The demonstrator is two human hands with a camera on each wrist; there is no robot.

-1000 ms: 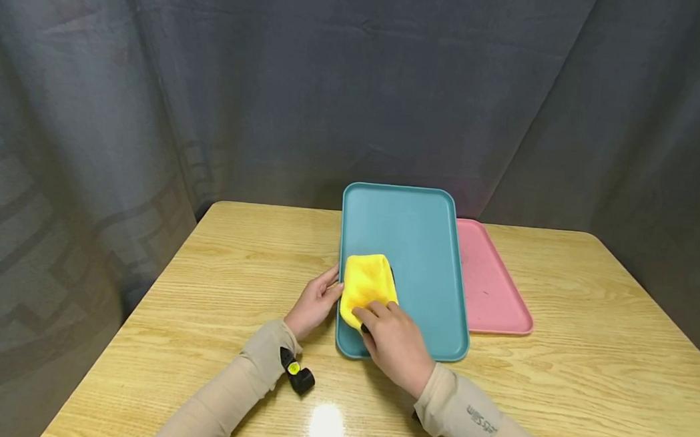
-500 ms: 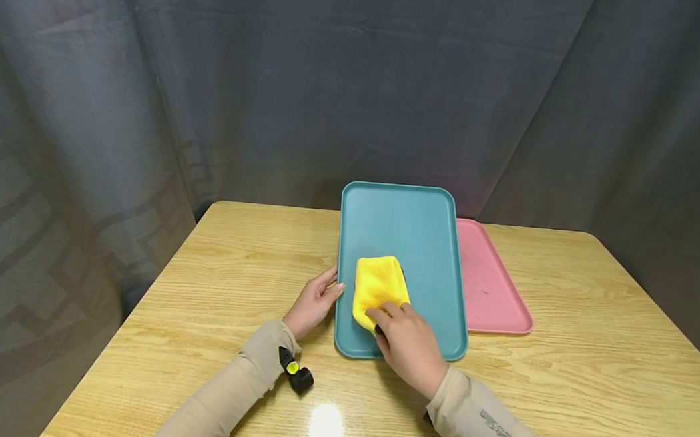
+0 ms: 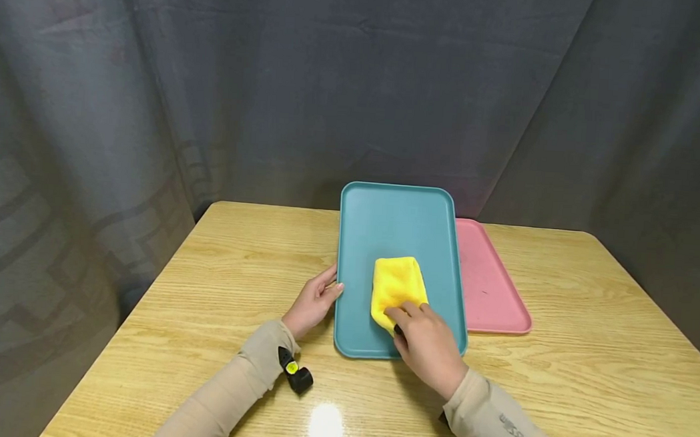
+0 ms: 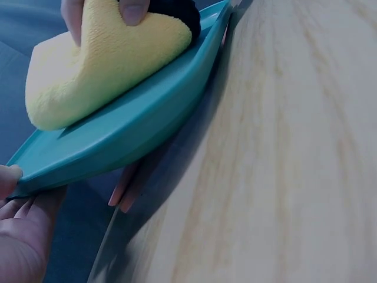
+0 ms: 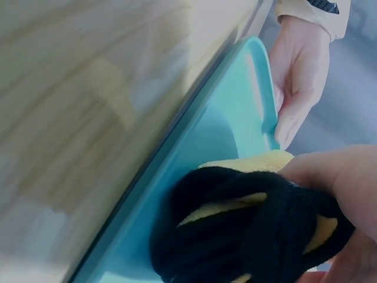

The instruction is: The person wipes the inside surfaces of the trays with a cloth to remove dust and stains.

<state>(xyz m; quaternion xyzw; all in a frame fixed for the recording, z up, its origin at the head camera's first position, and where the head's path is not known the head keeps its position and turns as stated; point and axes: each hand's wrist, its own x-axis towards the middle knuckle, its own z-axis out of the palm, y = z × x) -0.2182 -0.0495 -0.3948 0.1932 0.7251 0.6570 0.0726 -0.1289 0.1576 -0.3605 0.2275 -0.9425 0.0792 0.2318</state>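
Note:
My left hand (image 3: 313, 303) grips the left rim of a teal tray (image 3: 398, 221), thumb on top and fingers underneath. In the left wrist view the tray (image 4: 129, 141) is raised off the wooden table on the side nearest that hand (image 4: 26, 236). A folded yellow cloth (image 3: 397, 281) with a black edge lies on the lower middle of the tray. My right hand (image 3: 429, 347) holds the cloth bunched at its near end and presses it on the tray. In the right wrist view the cloth's black folds (image 5: 235, 230) bulge out beside the fingers.
A pink tray (image 3: 493, 287) lies on the table at the right, partly hidden under the teal one; a few dark specks show on it. The wooden table (image 3: 589, 340) reaches to a grey curtain (image 3: 358, 92) behind and at both sides.
My right hand has slid the yellow cloth rightward across the teal tray, from near its left rim to the middle. The left hand and tray have hardly moved.

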